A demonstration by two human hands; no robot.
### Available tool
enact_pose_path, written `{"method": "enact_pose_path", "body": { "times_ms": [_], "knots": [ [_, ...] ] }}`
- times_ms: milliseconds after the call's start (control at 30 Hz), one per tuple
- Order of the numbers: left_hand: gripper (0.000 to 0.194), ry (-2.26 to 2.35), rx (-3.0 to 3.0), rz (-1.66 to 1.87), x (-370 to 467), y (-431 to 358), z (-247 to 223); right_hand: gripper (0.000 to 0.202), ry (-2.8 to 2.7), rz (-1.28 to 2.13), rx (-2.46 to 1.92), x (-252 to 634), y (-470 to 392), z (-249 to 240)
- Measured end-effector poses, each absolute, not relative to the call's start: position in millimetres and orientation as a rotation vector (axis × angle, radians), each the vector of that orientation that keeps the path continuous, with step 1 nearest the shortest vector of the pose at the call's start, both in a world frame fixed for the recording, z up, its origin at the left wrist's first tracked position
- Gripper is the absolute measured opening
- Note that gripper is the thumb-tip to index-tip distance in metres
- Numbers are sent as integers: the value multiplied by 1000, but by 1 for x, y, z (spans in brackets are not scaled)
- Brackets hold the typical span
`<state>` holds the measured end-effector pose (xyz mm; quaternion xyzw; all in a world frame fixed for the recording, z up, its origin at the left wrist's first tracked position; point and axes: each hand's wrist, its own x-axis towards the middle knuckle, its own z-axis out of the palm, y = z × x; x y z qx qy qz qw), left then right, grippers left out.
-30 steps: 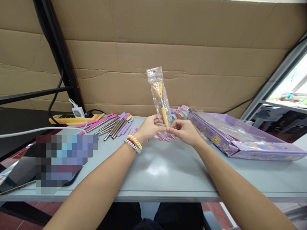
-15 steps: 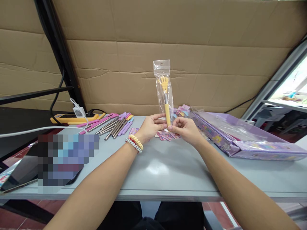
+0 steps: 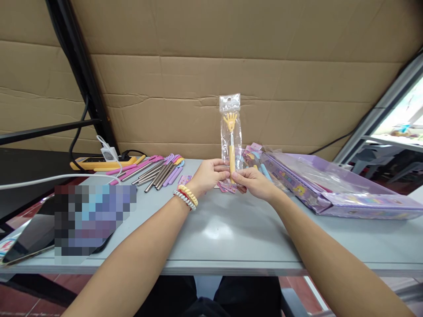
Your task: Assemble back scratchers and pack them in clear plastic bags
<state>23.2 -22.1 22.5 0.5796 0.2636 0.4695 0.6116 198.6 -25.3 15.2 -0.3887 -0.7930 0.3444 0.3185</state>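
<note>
Here, your left hand (image 3: 209, 176) and right hand (image 3: 257, 182), nearly closed, pinch a clear bag (image 3: 229, 104) over the table (image 3: 231, 248), yellow back scratcher (image 3: 232, 156) inside; clear plastic (image 3: 320, 171) lies in the purple box (image 3: 373, 212).

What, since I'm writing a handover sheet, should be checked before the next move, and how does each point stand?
1. Left hand at the handle's lower part: ok.
2. Right hand at the handle's lower end: ok, thumb against it.
3. Yellow scratcher upright, prongs up: ok.
4. Prongs within the clear bag: ok, below its header.
5. Bag's lower end closed: cannot tell, the hands cover it.
6. Purple box free of loose plastic: not ok, clear film lies over it.
</note>
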Motion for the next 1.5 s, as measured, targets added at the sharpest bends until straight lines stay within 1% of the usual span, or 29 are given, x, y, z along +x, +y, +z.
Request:
{"method": "enact_pose_path", "body": {
  "times_ms": [100, 233, 400, 500, 700, 1067, 1267, 1400, 1500],
  "knots": [
    [29, 627, 1343, 1075, 24, -22, 22, 56, -2101, 824, -1071, 199, -23, 13],
    [29, 555, 1306, 1081, 24, -21, 21, 56, -2080, 824, -1017, 198, -24, 13],
    [41, 477, 1276, 1068, 23, -20, 18, 56, -2051, 829, -959, 197, -26, 15],
    [43, 467, 1273, 1057, 23, -19, 16, 56, -2054, 816, -941, 196, -27, 15],
    [50, 459, 1225, 1153, 28, -16, 11, 54, -2004, 857, -911, 196, -26, 14],
    [46, 463, 1275, 1142, 29, -20, 14, 54, -2032, 895, -895, 196, -27, 14],
    [40, 538, 1304, 1176, 29, -19, 13, 55, -2049, 877, -930, 198, -25, 12],
    [42, 502, 1248, 1125, 27, -20, 13, 55, -2033, 903, -918, 197, -26, 13],
    [39, 462, 1200, 1081, 25, -23, 16, 55, -2023, 914, -877, 196, -28, 16]
  ]
}}
